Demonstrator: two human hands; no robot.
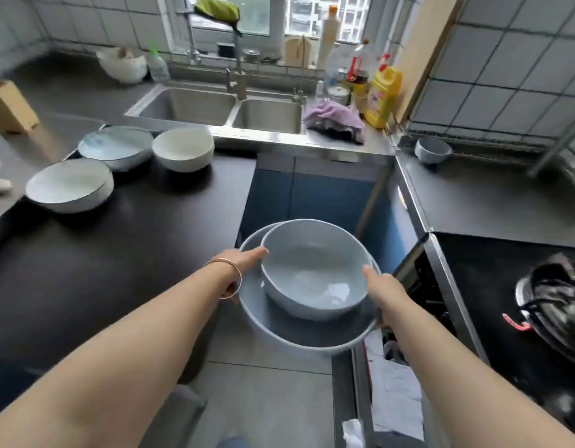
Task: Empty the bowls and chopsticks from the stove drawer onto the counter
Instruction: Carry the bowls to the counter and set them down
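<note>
**Nested grey bowls held over the floor**

While both arms reach forward, the left hand [239, 270] grips the rim of the wide grey bowl [279, 331], thumb pressed on the smaller grey bowl [312, 273] nested inside. The right hand [384, 294] clasps the opposite rim. Three pale bowls [114, 147] stand on the dark counter [134, 237], left of the open drawer [408, 276].

Soft daylight from the window [270, 14], mild motion blur, wide-angle bowing at the edges
</note>
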